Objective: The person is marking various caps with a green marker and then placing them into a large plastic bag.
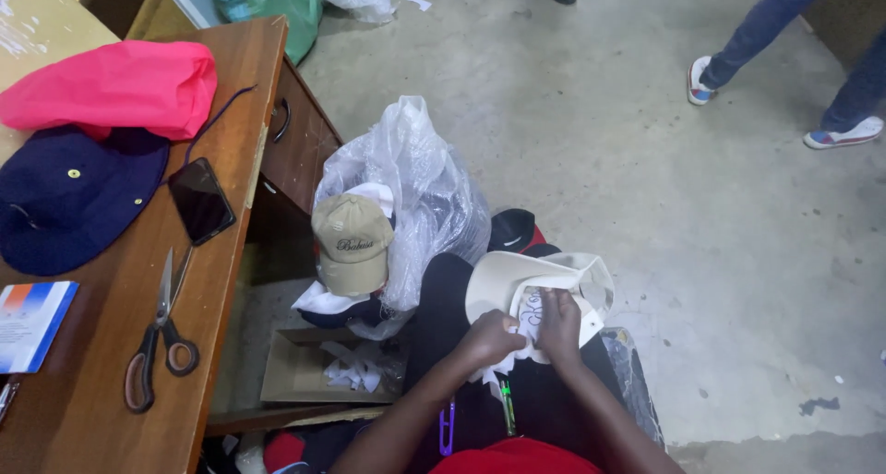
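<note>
1. White cap [517, 285] lies upside down on the person's lap, above a dark cloth, with its hollow facing up and its brim toward the left.
2. Both hands sit at the cap's near rim, over the inside of the crown, close together and almost touching.
3. Left hand [494, 337] is curled nearly closed, its fingers pinching a scrap of white backing paper [528, 319] that lies inside the cap against stitched dark lines.
4. Right hand [559, 322] is bent over the same spot, fingers folded down and pressing on the paper and the cap's inner cloth; how tightly it grips cannot be told.
5. Wooden worktop [226, 252] stands to the left, well apart from the hands.
6. On it lie a navy sun hat [69, 202], a bright pink cloth [115, 86] just behind that hat, a black phone [200, 200], and a pair of scissors [159, 340] with dark handles.
7. Clear plastic bag [415, 188] stands on the floor between the worktop and the lap, with a beige cap [353, 243] resting against it.
8. Cardboard box [305, 372] below holds white paper scraps [355, 372].
9. Purple thread snips [448, 428] lie on the lap near the left forearm.
</note>
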